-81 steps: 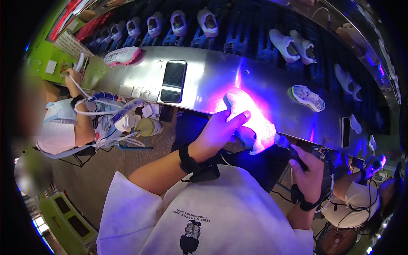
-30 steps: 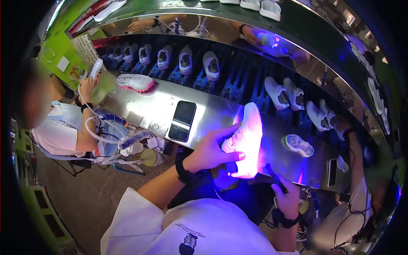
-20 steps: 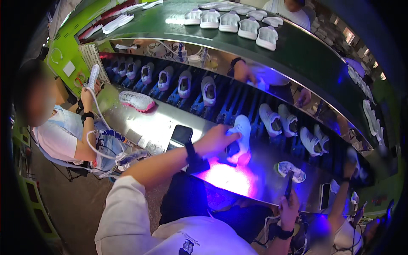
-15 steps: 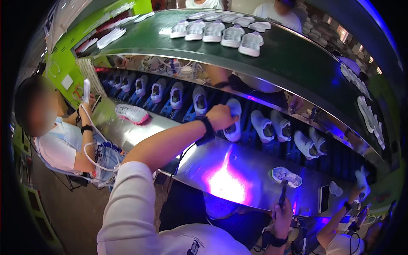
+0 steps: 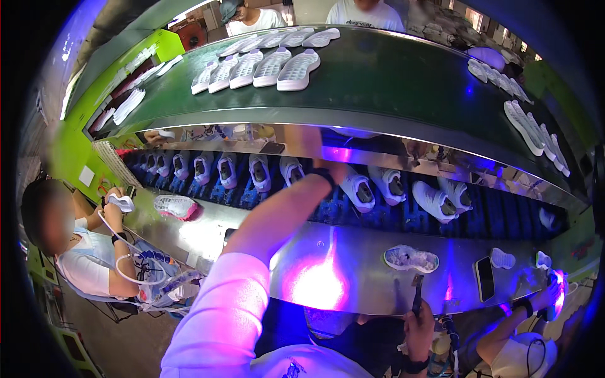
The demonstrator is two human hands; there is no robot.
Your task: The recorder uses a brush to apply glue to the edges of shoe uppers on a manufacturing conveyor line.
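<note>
A green wall [image 5: 75, 151] stands at the left, with brownish floor [image 5: 120, 337] lower down. Three surfaces stretch rightward: a smooth green belt [image 5: 403, 75] at the top, a dark blue ribbed rack [image 5: 504, 214] below it, and a shiny metal bench [image 5: 353, 242] nearest the person.

At the left a worker [image 5: 94, 264] sits by the bench, a pale hose [image 5: 129, 274] looping in front. A textured, pink-edged sole [image 5: 175, 206] lies on the bench. White, cupped soles [image 5: 299, 69] lie in rows on the belt; rounded white shoes [image 5: 227, 173] line the rack.

The person's left arm crosses the bench, hiding part of it. The left hand [image 5: 337, 171] is blurred over the rack; its fingers and any contact cannot be told. The nearest shoe [image 5: 359, 190] rests on the rack just right of it. A pink-violet glow [image 5: 318, 285] marks the bench.

Farther right, the right hand [image 5: 419, 331] has its fingers clamped around a slim dark tool [image 5: 416, 299], below a whitish sole [image 5: 411, 259]. Beyond lie a black phone [image 5: 484, 278] and a pale insole [image 5: 502, 258].
</note>
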